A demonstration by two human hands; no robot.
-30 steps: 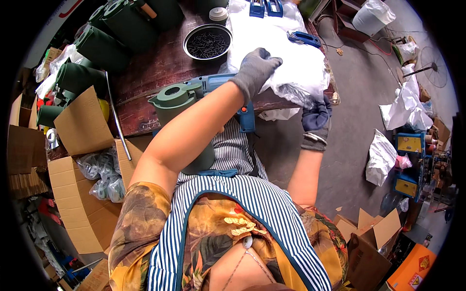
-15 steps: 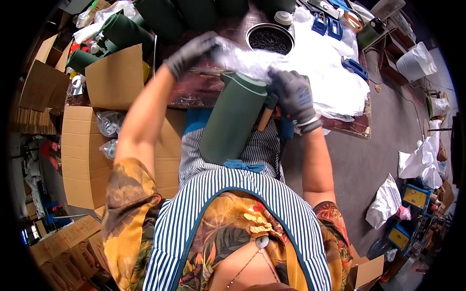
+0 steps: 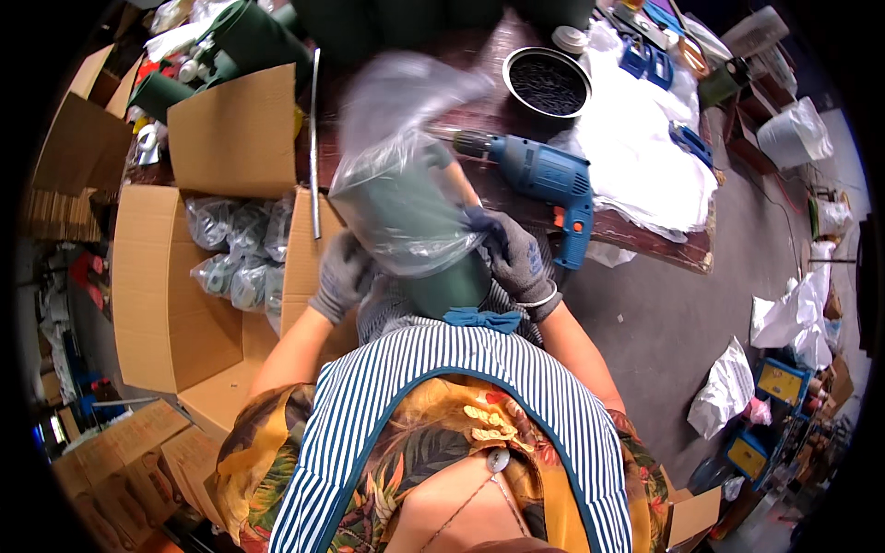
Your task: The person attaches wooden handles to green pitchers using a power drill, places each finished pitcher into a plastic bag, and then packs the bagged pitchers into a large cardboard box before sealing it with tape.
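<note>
A dark green jug (image 3: 442, 293) with a wood-coloured handle (image 3: 458, 182) stands tilted at my lap. A clear plastic bag (image 3: 396, 207) covers its upper part, and the bag's loose end sticks up past the top, blurred. My gloved right hand (image 3: 519, 261) is closed on the bag's edge, on the handle side. On the opposite side, my gloved left hand (image 3: 345, 275) is closed at the bag's lower edge, its fingertips partly hidden. A blue power drill (image 3: 544, 172) lies on the table just beyond my right hand.
An open cardboard box (image 3: 147, 286) with several bagged items is at my left. The dark red table (image 3: 475, 115) bears a pot of black screws (image 3: 548, 85), a metal rod (image 3: 315, 147), white plastic bags (image 3: 636, 157) and several green jugs (image 3: 249, 41) at the back.
The plastic bag has come down over the jug's upper part. Both hands have moved down toward me, to the jug's sides. The drill and the box's contents now show.
</note>
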